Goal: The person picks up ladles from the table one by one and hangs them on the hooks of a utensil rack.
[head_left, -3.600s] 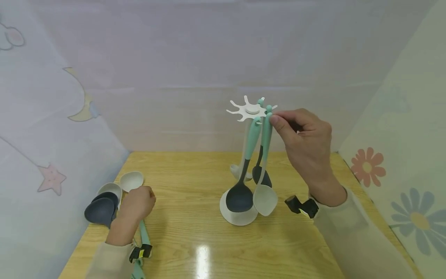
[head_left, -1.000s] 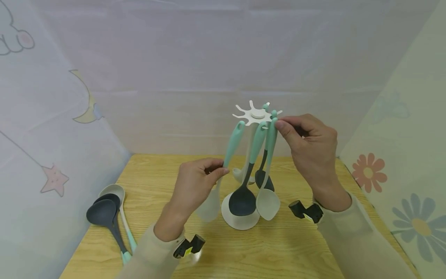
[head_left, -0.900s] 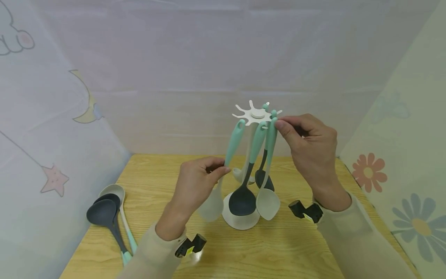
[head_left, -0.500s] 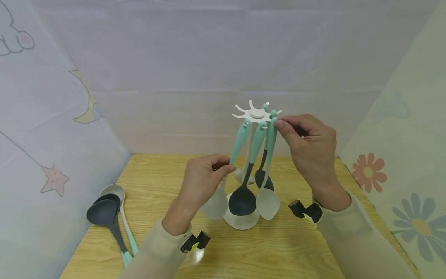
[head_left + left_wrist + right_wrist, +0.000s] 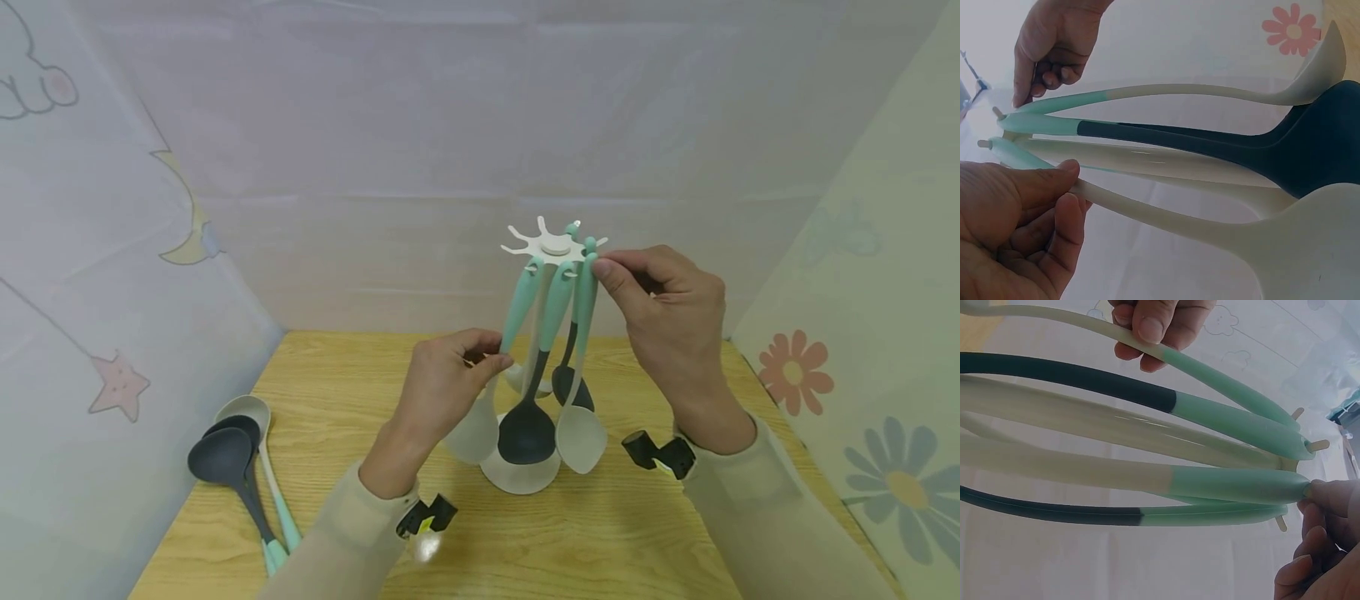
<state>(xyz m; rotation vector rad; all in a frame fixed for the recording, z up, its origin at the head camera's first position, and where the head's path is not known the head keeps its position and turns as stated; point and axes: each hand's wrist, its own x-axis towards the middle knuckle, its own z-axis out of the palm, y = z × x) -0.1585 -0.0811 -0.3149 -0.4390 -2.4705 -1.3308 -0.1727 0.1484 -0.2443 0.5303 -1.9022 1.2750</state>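
Note:
My left hand (image 5: 448, 379) pinches a white spatula (image 5: 474, 433) where its mint handle meets the white shaft. The top hole of that handle sits on an arm tip of the white utensil stand (image 5: 556, 245). At the right, my right hand (image 5: 671, 304) pinches the handle top of a white spoon (image 5: 581, 440) between thumb and forefinger, at the stand's rim. Between the two hangs a dark ladle (image 5: 527, 433). Another dark utensil (image 5: 572, 388) hangs behind, along with a white one (image 5: 516, 377), mostly hidden. The right wrist view shows the spoon handle's end under my fingertips (image 5: 1313, 489).
On the wooden table (image 5: 360, 383) at the left lie two dark ladles, the front one (image 5: 221, 456) over the other, and a white spoon (image 5: 251, 410). Printed cloth walls (image 5: 405, 125) stand at the back and both sides.
My left hand took the white spatula from the pile at left to the stand, then moved slightly right until its handle hole slipped over an arm tip. My right hand keeps its pinch.

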